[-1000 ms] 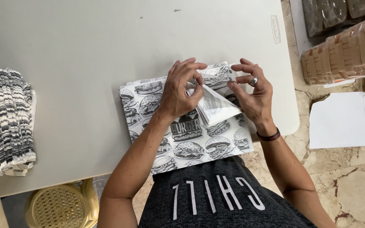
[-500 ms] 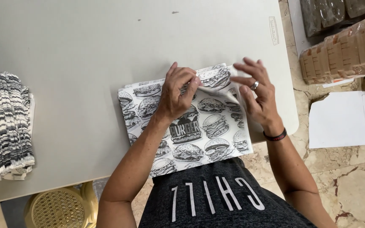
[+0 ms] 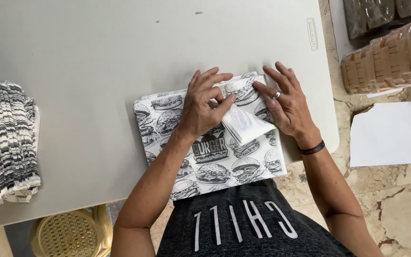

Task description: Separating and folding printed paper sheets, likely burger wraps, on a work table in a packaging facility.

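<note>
A stack of white paper sheets [image 3: 215,162] printed with black burger drawings lies at the near edge of the grey table [image 3: 120,57]. My left hand [image 3: 204,105] rests on the stack and pinches the top sheet's far corner, folding it over so its plain white underside [image 3: 244,124] shows. My right hand [image 3: 287,101], with a ring and a dark wristband, lies flat on the stack's far right corner, its fingers spread and touching the folded flap.
A pile of folded black-and-white printed papers [image 3: 4,140] sits at the table's left edge. A yellow woven stool [image 3: 70,233] stands under the table. On the floor at right are wrapped brown packs [image 3: 391,54] and white sheets [image 3: 391,133].
Half a second ago both hands lay flat on the stack with no flap raised. Now my left hand has lifted and folded a corner of the top sheet toward me.
</note>
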